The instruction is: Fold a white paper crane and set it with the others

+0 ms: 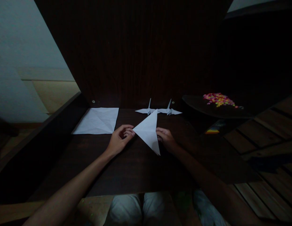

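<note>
A sheet of white paper folded into a triangle (148, 130) is held up above the dark desk between my two hands. My left hand (121, 136) pinches its left point between thumb and fingers. At the right edge, my right hand (166, 138) grips the paper, with some of its fingers hidden behind it. Just beyond the triangle stand two folded white paper cranes, a left one (142, 111) and a right one (169, 111); the triangle's upper tip overlaps the space between them.
Creased white paper (96, 121) lies flat at the desk's back left. On a raised dark shelf (195, 105) at the right sits a pile of small colourful pieces (220, 99). Below it is a rainbow-striped item (212, 131). A dark side board (42, 141) borders the left.
</note>
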`<state>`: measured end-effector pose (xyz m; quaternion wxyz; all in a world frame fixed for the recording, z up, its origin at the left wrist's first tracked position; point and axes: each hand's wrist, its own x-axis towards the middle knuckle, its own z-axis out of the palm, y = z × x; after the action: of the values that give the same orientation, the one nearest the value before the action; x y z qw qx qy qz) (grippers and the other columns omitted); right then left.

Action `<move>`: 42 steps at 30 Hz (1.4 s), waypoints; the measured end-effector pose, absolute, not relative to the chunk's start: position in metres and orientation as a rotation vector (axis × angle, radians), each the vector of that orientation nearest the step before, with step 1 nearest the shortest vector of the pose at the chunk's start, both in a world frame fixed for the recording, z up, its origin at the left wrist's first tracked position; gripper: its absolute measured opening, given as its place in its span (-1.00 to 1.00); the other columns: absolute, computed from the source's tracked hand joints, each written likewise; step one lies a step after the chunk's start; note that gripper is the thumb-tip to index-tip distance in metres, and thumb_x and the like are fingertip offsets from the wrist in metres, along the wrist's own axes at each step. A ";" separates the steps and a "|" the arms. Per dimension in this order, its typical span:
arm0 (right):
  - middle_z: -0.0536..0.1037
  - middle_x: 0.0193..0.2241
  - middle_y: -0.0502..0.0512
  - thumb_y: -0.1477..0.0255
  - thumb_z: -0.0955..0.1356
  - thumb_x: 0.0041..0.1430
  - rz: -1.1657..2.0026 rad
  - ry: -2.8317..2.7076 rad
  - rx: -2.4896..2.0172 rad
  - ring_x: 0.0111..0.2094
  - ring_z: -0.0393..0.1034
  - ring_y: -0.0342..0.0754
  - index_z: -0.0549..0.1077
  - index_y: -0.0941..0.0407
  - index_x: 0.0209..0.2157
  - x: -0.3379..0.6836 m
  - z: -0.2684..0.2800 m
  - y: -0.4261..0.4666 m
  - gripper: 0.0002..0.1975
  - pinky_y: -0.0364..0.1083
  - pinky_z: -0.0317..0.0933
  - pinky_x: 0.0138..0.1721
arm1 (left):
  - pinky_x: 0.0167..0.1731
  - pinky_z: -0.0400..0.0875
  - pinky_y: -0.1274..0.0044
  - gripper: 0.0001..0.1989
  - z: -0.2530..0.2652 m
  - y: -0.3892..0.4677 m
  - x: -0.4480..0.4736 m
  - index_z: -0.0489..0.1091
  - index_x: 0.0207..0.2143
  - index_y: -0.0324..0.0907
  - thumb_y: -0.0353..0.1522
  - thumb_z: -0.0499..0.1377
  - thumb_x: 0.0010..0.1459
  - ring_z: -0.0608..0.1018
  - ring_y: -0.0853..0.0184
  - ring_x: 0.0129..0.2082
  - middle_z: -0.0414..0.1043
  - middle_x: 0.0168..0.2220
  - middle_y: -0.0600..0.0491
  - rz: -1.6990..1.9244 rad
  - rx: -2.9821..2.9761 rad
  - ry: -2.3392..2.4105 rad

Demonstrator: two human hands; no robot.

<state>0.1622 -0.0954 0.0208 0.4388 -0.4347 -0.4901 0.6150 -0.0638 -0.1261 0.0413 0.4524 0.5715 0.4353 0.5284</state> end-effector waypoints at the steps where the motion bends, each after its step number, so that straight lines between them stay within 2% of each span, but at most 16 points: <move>1: 0.37 -0.67 -0.03 0.31 0.38 -0.09 1.533 -1.229 -1.082 -0.62 0.25 -0.16 0.41 0.12 -0.57 0.162 0.021 -0.096 -0.83 -0.18 0.13 -0.62 | -0.27 0.39 0.54 -0.68 0.041 -0.126 -0.064 0.39 -0.20 -0.24 -0.33 0.31 -0.02 0.51 0.39 -0.36 0.47 -0.34 0.02 1.312 1.426 1.084; 8: 0.39 -0.67 -0.04 0.29 0.37 -0.07 1.529 -1.335 -1.093 -0.66 0.24 -0.17 0.42 0.14 -0.57 0.162 0.024 -0.099 -0.80 -0.18 0.09 -0.63 | -0.27 0.40 0.55 -0.80 0.041 -0.127 -0.066 0.44 -0.31 -0.21 -0.27 0.28 0.05 0.51 0.36 -0.35 0.47 -0.35 0.03 1.327 1.581 1.186; 15: 0.39 -0.71 -0.04 0.28 0.36 -0.08 1.542 -1.381 -1.105 -0.65 0.25 -0.18 0.43 0.15 -0.59 0.162 0.028 -0.101 -0.78 -0.20 0.08 -0.61 | -0.37 0.41 0.55 -0.77 0.038 -0.123 -0.067 0.43 -0.33 -0.21 -0.26 0.32 -0.01 0.49 0.39 -0.43 0.45 -0.43 0.08 1.356 1.521 1.120; 21: 0.41 -0.71 -0.02 0.33 0.37 -0.11 1.577 -1.364 -1.088 -0.66 0.24 -0.18 0.45 0.16 -0.60 0.162 0.033 -0.104 -0.83 -0.20 0.09 -0.62 | -0.31 0.45 0.50 -0.66 0.041 -0.122 -0.068 0.45 -0.25 -0.24 -0.26 0.36 -0.07 0.55 0.33 -0.39 0.51 -0.41 0.03 1.320 1.376 1.024; 31: 0.40 -0.69 -0.04 0.37 0.45 -0.17 1.632 -1.280 -1.023 -0.69 0.24 -0.20 0.46 0.20 -0.56 0.163 0.023 -0.098 -0.82 -0.19 0.10 -0.66 | -0.35 0.45 0.52 -0.73 0.040 -0.122 -0.070 0.52 -0.36 -0.23 -0.28 0.39 -0.13 0.56 0.33 -0.40 0.55 -0.41 0.03 1.310 1.354 1.070; 36: 0.42 -0.68 -0.03 0.40 0.42 -0.18 1.615 -1.266 -1.022 -0.69 0.24 -0.20 0.49 0.21 -0.52 0.163 0.026 -0.100 -0.85 -0.18 0.10 -0.65 | -0.40 0.45 0.51 -0.76 0.039 -0.121 -0.072 0.54 -0.39 -0.24 -0.30 0.40 -0.13 0.55 0.33 -0.47 0.55 -0.49 0.02 1.264 1.295 1.058; 39: 0.42 -0.68 -0.02 0.39 0.41 -0.16 1.605 -1.267 -1.032 -0.68 0.24 -0.20 0.49 0.21 -0.52 0.164 0.028 -0.101 -0.85 -0.17 0.10 -0.64 | -0.42 0.45 0.50 -0.76 0.038 -0.121 -0.073 0.54 -0.39 -0.25 -0.30 0.39 -0.12 0.55 0.32 -0.49 0.54 -0.51 0.02 1.246 1.282 1.038; 42: 0.42 -0.68 -0.02 0.39 0.42 -0.16 1.603 -1.272 -1.043 -0.68 0.24 -0.19 0.49 0.20 -0.54 0.164 0.029 -0.101 -0.85 -0.17 0.10 -0.63 | -0.39 0.47 0.48 -0.71 0.038 -0.121 -0.073 0.53 -0.29 -0.25 -0.30 0.38 -0.09 0.56 0.31 -0.48 0.54 -0.51 0.02 1.248 1.315 1.051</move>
<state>0.1643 -0.1012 0.0287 0.4100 -0.4141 -0.5052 0.6366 -0.0726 -0.1206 0.0381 0.4998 0.5435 0.4344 0.5159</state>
